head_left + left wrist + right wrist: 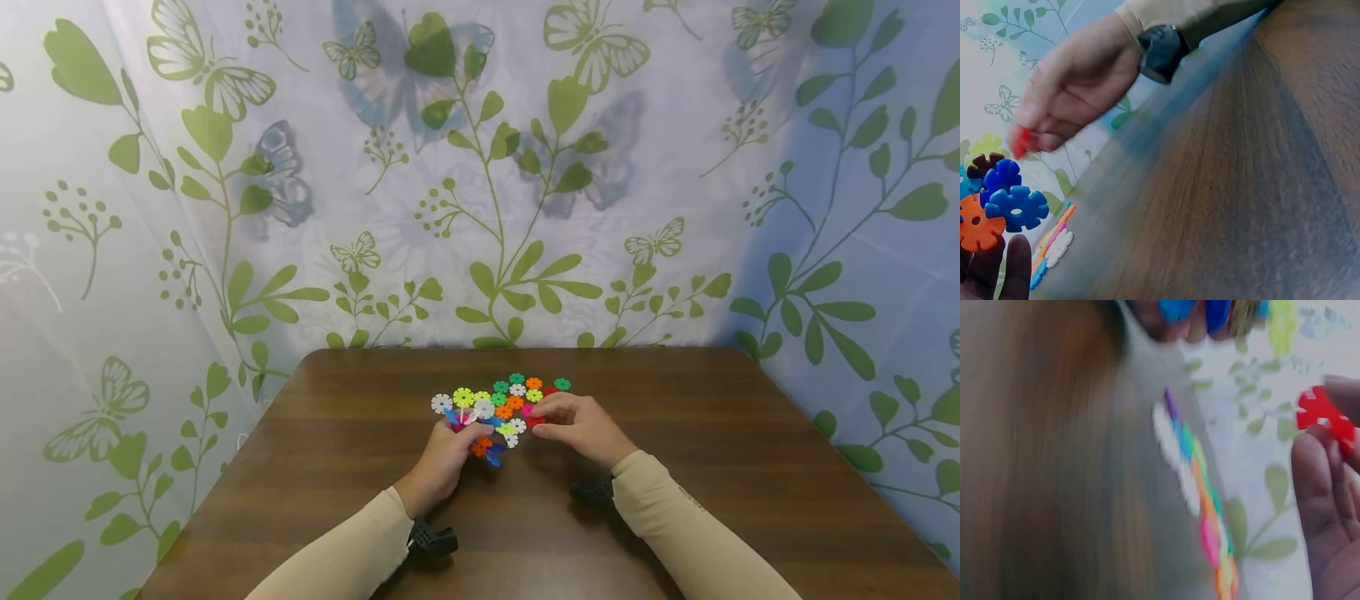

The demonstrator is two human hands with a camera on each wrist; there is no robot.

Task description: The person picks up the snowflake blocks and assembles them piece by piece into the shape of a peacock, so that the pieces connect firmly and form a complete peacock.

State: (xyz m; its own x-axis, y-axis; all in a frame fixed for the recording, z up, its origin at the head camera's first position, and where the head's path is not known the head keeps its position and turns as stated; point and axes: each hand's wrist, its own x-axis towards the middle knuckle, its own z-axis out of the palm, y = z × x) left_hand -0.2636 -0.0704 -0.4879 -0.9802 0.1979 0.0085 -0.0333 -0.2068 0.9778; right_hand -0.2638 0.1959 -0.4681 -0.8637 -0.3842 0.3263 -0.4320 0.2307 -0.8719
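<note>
My left hand (441, 462) grips a cluster of interlocked notched plastic discs (482, 447). In the left wrist view, orange, blue, dark and yellow-green discs (1030, 206) of that cluster stand above my left fingers (1017, 269). My right hand (587, 429) is close by on the right. Between its thumb and fingertips it pinches a red notched disc (1339, 429), raised off the table and apart from the cluster. The red disc (1020, 142) is blurred in the left wrist view.
Loose notched discs (514, 402) in green, white, orange, yellow and pink lie on the brown wooden table (360, 383) behind and between my hands. A patterned curtain (480, 200) hangs behind the table's back edge. Black wrist devices (433, 540) sit under both forearms.
</note>
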